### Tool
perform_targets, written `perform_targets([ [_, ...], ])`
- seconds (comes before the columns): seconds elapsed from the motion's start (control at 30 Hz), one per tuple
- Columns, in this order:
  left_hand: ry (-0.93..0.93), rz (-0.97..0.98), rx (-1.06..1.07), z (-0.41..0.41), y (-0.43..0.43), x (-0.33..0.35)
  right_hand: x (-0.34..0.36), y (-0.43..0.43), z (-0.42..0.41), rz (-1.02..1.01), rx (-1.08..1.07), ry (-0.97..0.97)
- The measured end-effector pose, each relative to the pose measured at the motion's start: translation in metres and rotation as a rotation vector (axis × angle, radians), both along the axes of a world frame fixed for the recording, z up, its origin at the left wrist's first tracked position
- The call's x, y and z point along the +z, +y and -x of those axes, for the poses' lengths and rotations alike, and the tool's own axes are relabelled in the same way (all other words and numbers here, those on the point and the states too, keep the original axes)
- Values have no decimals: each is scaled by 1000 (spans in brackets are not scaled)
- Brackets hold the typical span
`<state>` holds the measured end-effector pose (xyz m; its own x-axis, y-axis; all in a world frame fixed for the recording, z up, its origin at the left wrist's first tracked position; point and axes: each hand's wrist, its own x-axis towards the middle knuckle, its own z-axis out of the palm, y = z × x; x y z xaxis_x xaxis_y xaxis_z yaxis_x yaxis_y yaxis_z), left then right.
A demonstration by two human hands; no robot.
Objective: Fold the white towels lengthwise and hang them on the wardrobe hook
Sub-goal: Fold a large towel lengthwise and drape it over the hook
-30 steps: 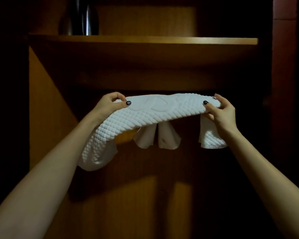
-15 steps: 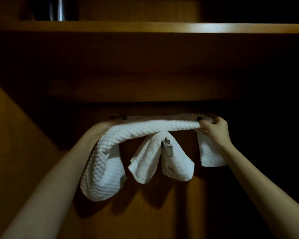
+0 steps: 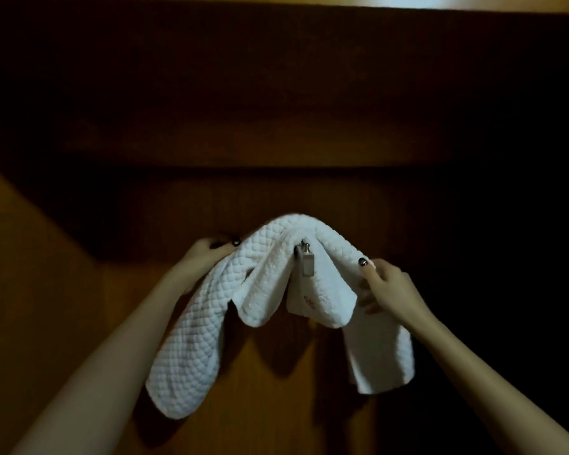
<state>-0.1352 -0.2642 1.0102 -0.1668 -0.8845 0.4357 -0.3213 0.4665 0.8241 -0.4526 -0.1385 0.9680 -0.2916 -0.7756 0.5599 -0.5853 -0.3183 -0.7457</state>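
The left hand (image 3: pixel 207 257) pinches the long white quilted towel (image 3: pixel 191 349) just left of its peak. The peak lies draped over the small silver metal hook (image 3: pixel 304 262), midway between both hands. The right hand (image 3: pixel 388 287) grips the opposite slope, and the towel's ends hang down either side.

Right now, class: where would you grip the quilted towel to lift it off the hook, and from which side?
Grip the quilted towel at its arched crest over the hook, coming from the front and above: both halves hang down from that peak.
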Motion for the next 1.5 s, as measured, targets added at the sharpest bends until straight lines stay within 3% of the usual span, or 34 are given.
perform_targets([
  [0.1,142,211,55,10,20,-18,-4,5,-2,-31,2,211],
  [0.2,290,439,-21,16,44,-35,2,8,-6,138,-188,468],
  [0.3,166,591,-60,22,56,-46,13,9,-11,311,-117,471],
  [0.43,-110,793,-11,29,54,-61,20,2,-17,263,98,535],
  [0.6,-163,758,82,35,53,-77,21,-9,-17,295,92,526],
  [0.87,-249,786,165,33,48,-62,26,-18,-20,329,27,709],
  [1.0,-179,795,211,32,38,-41,31,-18,-22,388,-31,784],
  [1.23,-279,888,197,32,33,-10,34,-25,-12,484,-170,744],
  [1.37,-225,795,81,32,37,-40,1,-22,-5,391,-71,740],
  [1.5,-105,698,70,27,41,-78,-30,-18,-10,404,27,532],
])
